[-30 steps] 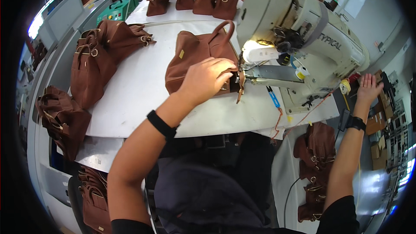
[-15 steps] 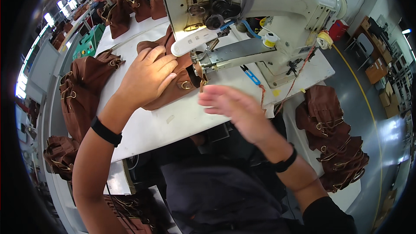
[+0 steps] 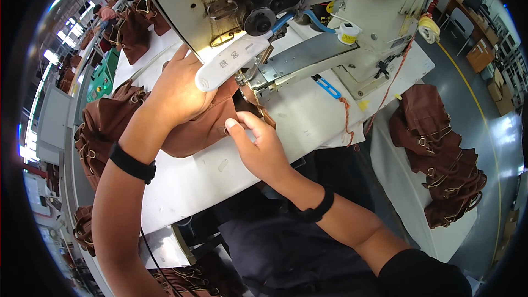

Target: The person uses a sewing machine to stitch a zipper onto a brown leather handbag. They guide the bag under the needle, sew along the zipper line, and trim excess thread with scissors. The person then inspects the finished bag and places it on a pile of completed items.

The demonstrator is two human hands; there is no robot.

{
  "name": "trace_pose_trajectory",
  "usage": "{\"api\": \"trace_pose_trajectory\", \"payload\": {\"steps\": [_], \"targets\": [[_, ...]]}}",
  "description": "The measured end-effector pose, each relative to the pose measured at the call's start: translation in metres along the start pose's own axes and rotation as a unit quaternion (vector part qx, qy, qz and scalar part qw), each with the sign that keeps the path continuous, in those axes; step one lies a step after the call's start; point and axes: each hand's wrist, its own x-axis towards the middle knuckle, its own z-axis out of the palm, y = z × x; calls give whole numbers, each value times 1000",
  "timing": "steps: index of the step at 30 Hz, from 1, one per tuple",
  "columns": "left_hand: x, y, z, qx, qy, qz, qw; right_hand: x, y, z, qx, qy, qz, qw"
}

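A brown leather-look bag [image 3: 206, 130] is fitted at its mouth around the arm end of a sewing machine [image 3: 308, 60]. My left hand [image 3: 179, 91] holds the bag's far left side, its fingers partly hidden by the white lamp [image 3: 234, 61]. At the near edge of the bag's opening, my right hand [image 3: 264, 146] is closed on the brown material, thumb toward me and fingers at the rim. A gold-coloured metal fitting [image 3: 268, 118] hangs beside those fingers. The stitching point is mostly covered by the lamp and machine head.
Blue thread snips [image 3: 328, 86] lie on the white table [image 3: 220, 179], tied to a red cord. More brown bags are heaped at the left [image 3: 110, 118] and on a right-hand surface [image 3: 434, 154]. A thread spool [image 3: 347, 34] stands by the machine arm.
My right hand has come left from beside the machine arm and taken hold of the bag's rim. My left hand has slid farther behind the lamp. The whole view has shifted closer.
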Motion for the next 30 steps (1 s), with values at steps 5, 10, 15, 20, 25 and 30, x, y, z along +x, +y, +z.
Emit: {"api": "trace_pose_trajectory", "payload": {"steps": [5,10,15,20,25,30], "targets": [[5,6,4,-91,67,34,993,-21,-26,-33,-124,-31,6,992],[12,10,9,-202,44,-30,978,22,-72,-65,6,1,100,995],[15,11,7,-271,17,-82,959,72,-64,-65,140,-91,133,977],[8,3,5,-189,83,73,976,75,-53,-62,131,-83,96,983],[-4,5,-4,-107,-126,-23,986,75,-70,-66,79,-78,80,991],[7,21,-20,-154,-230,-131,952,74,-69,-68,30,-79,49,995]]}}
